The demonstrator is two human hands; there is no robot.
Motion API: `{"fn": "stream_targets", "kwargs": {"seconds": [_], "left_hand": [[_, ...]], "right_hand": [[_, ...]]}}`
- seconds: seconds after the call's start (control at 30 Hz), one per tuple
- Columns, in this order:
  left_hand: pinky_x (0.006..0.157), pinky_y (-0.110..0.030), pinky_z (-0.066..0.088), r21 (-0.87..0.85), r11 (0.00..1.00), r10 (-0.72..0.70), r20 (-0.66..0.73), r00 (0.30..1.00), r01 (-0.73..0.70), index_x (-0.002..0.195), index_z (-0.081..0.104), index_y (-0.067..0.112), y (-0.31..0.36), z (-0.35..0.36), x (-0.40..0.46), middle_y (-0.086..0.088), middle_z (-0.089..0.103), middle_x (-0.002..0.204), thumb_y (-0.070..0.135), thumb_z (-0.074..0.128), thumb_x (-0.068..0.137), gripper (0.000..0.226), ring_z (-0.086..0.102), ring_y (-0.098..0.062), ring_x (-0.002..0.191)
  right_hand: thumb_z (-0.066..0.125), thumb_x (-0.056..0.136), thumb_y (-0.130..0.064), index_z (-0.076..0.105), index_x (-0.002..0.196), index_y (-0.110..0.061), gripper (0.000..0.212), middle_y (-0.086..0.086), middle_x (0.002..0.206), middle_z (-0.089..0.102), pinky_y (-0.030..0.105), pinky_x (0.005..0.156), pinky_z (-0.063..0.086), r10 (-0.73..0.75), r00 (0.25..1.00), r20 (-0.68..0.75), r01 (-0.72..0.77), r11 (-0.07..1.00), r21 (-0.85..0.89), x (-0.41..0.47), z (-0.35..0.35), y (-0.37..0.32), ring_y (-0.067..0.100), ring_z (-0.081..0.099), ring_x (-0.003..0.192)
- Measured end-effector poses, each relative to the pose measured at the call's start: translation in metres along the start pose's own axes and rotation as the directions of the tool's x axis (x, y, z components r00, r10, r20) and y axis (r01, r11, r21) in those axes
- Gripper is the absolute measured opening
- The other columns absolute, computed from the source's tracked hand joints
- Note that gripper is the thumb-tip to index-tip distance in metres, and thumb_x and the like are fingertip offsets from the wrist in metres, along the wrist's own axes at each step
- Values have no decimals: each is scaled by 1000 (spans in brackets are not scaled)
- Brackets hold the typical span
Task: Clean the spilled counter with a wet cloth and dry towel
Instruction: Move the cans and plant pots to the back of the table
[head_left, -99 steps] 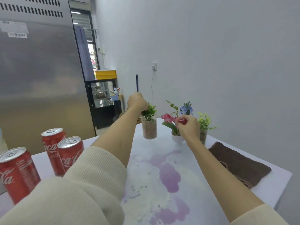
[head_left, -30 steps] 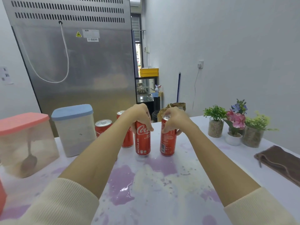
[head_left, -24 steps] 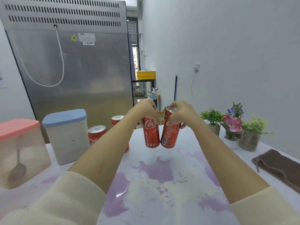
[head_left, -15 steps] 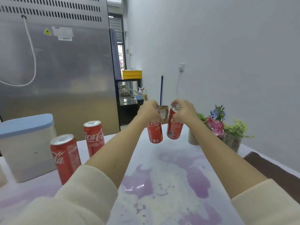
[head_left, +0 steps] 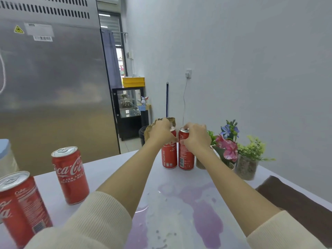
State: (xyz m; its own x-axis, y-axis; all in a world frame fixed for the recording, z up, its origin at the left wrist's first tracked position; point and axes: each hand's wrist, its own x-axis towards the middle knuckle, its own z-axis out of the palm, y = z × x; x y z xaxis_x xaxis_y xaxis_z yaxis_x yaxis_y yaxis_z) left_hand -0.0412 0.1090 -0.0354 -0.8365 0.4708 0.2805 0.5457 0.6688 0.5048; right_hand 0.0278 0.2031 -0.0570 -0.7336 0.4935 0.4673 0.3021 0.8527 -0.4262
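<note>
A purple and white spill (head_left: pixel 186 209) covers the near middle of the white counter (head_left: pixel 115 166). A dark brown towel (head_left: pixel 294 200) lies at the right edge. My left hand (head_left: pixel 160 132) grips the top of a red cola can (head_left: pixel 168 155) that stands at the far side of the counter. My right hand (head_left: pixel 195 136) grips a second red can (head_left: pixel 186 155) right beside it. Both cans stand upright with their bases on the counter, next to the potted plants. No wet cloth is in view.
Two more red cans (head_left: pixel 71 175) (head_left: pixel 19 207) stand at the near left. Small potted plants (head_left: pixel 228 150) (head_left: pixel 248 159) line the far right by the wall. A blue-lidded container (head_left: pixel 5 155) shows at the left edge. A steel fridge (head_left: pixel 50 87) stands behind.
Both hands lifted the two cans from the middle of the counter and carried them to the far right. The cans now stand on the counter beside the plants.
</note>
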Motion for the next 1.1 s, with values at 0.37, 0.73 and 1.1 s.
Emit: {"fn": "stream_targets", "kwargs": {"seconds": [0.37,0.73,1.1], "left_hand": [[86,-29,47,-32,999,41,70,997,-39,132,38,13,-17,-23,-12,-11,45,131,11,78,72,72,48,-25,116],[89,-32,42,392,889,-285,65,956,238,135,42,13,-85,-170,-107,-4,51,132,33,70,82,62,51,-24,117],[89,-37,52,504,756,-549,140,824,418,133,43,13,-148,-194,-192,-4,56,126,41,74,76,71,57,-26,110]], "right_hand": [[60,81,-11,47,133,-19,54,2,134,49,35,97,32,-65,996,-68,59,995,-81,-7,-3,-26,26,35,122],[63,86,-37,45,136,-22,55,3,135,52,44,105,36,-309,945,108,262,911,318,-44,15,-170,25,38,129],[71,80,-31,43,124,-32,52,5,137,32,49,96,45,-437,824,360,255,854,454,-116,84,-250,35,47,118]]}}
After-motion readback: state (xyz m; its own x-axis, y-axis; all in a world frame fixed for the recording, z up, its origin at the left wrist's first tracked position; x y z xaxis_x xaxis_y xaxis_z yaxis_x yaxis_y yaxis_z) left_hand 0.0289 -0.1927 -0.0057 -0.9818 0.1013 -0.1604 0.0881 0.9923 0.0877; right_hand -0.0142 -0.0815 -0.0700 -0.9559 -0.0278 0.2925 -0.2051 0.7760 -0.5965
